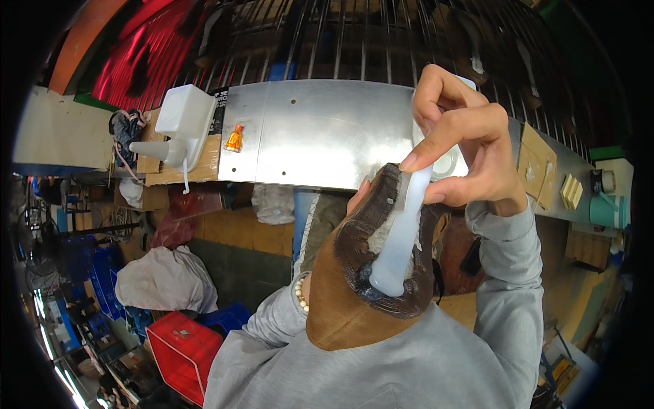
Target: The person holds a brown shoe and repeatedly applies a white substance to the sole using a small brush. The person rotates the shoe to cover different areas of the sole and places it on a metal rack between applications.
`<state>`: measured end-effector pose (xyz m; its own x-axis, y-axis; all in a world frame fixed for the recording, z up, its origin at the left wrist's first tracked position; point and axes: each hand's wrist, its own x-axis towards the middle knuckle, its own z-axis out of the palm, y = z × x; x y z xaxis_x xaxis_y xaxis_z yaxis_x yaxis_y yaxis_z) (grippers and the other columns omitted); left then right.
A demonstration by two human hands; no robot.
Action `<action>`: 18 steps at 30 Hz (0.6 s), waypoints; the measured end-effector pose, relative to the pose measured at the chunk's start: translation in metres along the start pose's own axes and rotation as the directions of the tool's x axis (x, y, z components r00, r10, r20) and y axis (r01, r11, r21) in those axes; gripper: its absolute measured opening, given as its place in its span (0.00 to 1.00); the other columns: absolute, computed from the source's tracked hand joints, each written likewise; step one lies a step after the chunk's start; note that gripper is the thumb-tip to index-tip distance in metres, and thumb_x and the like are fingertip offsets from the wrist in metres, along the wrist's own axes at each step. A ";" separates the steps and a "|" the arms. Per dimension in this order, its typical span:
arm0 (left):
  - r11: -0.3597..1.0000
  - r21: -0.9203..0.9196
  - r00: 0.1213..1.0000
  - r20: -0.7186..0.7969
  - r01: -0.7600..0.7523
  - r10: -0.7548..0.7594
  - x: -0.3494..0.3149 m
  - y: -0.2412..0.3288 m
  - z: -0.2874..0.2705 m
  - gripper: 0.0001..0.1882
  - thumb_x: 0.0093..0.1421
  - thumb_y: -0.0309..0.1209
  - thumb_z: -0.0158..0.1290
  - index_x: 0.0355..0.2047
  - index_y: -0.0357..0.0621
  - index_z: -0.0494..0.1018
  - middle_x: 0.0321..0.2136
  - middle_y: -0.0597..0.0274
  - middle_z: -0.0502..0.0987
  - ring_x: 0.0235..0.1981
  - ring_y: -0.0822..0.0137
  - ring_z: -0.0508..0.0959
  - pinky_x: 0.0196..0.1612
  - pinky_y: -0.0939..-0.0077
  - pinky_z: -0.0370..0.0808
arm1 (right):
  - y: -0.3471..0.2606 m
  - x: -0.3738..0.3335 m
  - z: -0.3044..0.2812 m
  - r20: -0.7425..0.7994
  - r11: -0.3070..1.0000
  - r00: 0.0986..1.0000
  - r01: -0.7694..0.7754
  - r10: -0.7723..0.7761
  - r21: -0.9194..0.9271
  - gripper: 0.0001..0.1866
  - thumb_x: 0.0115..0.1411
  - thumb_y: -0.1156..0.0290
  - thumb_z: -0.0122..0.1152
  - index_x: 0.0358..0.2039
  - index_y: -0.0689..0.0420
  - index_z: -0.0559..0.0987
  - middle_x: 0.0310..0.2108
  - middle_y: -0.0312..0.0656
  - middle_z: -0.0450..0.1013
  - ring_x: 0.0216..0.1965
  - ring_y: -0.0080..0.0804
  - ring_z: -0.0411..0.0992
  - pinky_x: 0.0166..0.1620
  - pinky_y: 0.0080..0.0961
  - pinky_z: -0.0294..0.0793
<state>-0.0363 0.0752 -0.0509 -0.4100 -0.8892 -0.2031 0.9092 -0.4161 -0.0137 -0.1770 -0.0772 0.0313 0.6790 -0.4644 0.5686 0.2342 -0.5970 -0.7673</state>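
Observation:
A brown shoe upper point(340, 307), its underside turned up, is held in front of my chest. Dark, ridged material rims the underside, and a pale insole point(383, 238) shows in the middle. My left hand point(359, 195) grips the shoe from behind; only fingertips show by its left edge, and a beaded bracelet circles the wrist. Between thumb and fingers, my right hand point(470, 143) pinches the narrow end of a translucent white plastic tool point(402, 249), which looks like a glue brush. Its wide end rests against the near rim of the underside; whether it has bristles is hidden.
Ahead runs a metal worktop point(313, 129) with a small orange packet point(234, 138) on it. At its left stands a white bottle with a spout point(184, 123). Behind my right hand sits a white container point(446, 163). Metal rollers point(340, 41) lie beyond. A red crate point(180, 354) is at lower left.

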 end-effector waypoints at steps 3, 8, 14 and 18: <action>0.997 -0.070 1.000 -0.005 0.012 -0.013 -0.004 -0.006 -0.002 0.24 0.72 0.47 0.43 0.57 0.42 0.68 0.47 0.57 0.75 0.46 0.68 0.79 0.44 0.76 0.80 | 0.001 -0.001 -0.004 0.038 0.998 0.998 0.044 -0.045 0.035 0.23 0.32 0.53 0.85 0.29 0.51 0.89 0.30 0.32 0.58 0.32 0.27 0.61 0.34 0.23 0.60; 0.999 0.035 0.999 0.032 0.016 -0.017 -0.021 -0.001 0.001 0.27 0.67 0.49 0.46 0.58 0.42 0.67 0.50 0.56 0.73 0.48 0.66 0.76 0.47 0.72 0.75 | 0.003 -0.003 -0.008 0.087 0.993 0.995 0.032 -0.042 0.117 0.15 0.36 0.67 0.82 0.28 0.54 0.88 0.29 0.30 0.61 0.32 0.23 0.62 0.35 0.22 0.59; 0.976 0.208 0.992 0.115 -0.068 0.044 -0.040 0.006 0.007 0.32 0.61 0.50 0.50 0.59 0.42 0.66 0.52 0.56 0.71 0.51 0.63 0.72 0.51 0.68 0.70 | 0.015 0.003 -0.010 0.173 0.990 0.978 0.095 -0.112 0.102 0.22 0.32 0.54 0.86 0.29 0.48 0.90 0.30 0.31 0.58 0.30 0.23 0.59 0.30 0.20 0.57; 0.956 0.273 0.986 0.152 -0.107 0.067 -0.047 0.008 0.008 0.36 0.58 0.51 0.53 0.60 0.42 0.65 0.54 0.55 0.69 0.54 0.62 0.70 0.53 0.65 0.67 | 0.019 0.007 -0.014 0.252 0.990 0.959 0.115 -0.133 0.084 0.21 0.34 0.56 0.86 0.29 0.50 0.89 0.29 0.30 0.58 0.29 0.22 0.58 0.29 0.20 0.56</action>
<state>-0.0102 0.1123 -0.0337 -0.3547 -0.9335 -0.0523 0.8932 -0.3548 0.2763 -0.1773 -0.1012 0.0247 0.7951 -0.2009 0.5723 0.3687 -0.5892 -0.7190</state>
